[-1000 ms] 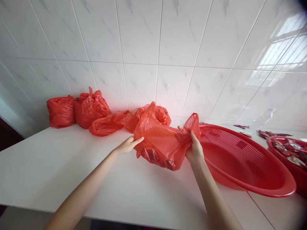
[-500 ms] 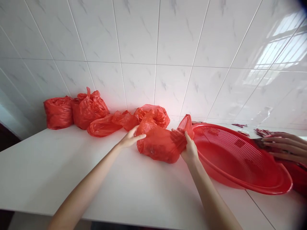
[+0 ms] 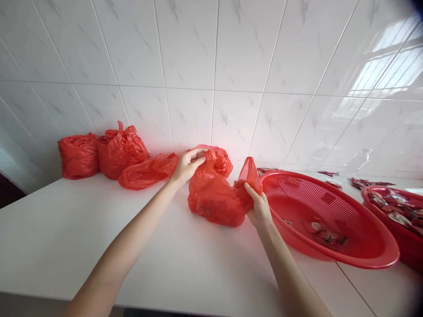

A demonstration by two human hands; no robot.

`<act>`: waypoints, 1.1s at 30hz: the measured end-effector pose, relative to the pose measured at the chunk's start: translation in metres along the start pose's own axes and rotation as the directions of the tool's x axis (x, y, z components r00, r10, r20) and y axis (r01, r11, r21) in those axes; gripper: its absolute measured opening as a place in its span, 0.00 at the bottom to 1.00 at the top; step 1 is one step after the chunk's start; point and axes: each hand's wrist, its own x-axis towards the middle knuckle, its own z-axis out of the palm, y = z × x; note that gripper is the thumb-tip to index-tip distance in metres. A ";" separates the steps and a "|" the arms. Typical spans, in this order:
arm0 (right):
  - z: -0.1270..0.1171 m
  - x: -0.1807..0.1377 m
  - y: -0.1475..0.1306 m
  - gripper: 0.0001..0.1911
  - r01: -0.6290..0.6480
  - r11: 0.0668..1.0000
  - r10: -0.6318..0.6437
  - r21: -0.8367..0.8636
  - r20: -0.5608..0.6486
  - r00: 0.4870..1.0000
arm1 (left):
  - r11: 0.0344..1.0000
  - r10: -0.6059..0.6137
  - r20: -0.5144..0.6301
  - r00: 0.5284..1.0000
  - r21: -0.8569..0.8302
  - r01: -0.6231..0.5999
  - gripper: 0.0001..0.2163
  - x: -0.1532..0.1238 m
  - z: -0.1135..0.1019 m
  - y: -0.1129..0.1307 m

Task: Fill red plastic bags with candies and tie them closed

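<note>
Between my left hand [image 3: 187, 166] and my right hand [image 3: 258, 207] I have a carrier bag [image 3: 213, 202], over the table [image 3: 185, 268]. Just behind it, near the tiled wall [image 3: 188, 53], sits a second bag [image 3: 224, 164]. Left of that lies a third bag [image 3: 140, 175], then two more bags [image 3: 122, 154] side by side. To my right stands a colander [image 3: 385, 259] with sachets [image 3: 327, 237] inside; farther right, a tub [image 3: 405, 246] holds packets [image 3: 393, 208]. Behind both, loose packets [image 3: 366, 182] lie on the table.
</note>
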 end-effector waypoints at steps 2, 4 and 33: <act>0.001 0.000 -0.001 0.12 0.020 1.000 -0.020 0.009 -0.012 1.000 | 0.999 0.020 -0.013 1.000 -0.027 -0.021 0.16 -0.002 -0.001 0.009; 0.002 -0.001 -0.002 0.11 0.028 0.999 -0.027 0.021 -0.020 0.999 | 0.999 0.050 -0.005 0.999 -0.015 -0.050 0.18 -0.007 -0.002 0.011; 0.007 -0.009 -0.013 0.11 -0.051 0.987 0.035 0.151 0.102 0.994 | 0.943 -0.148 0.022 0.989 -0.299 0.148 0.08 -0.021 -0.002 0.024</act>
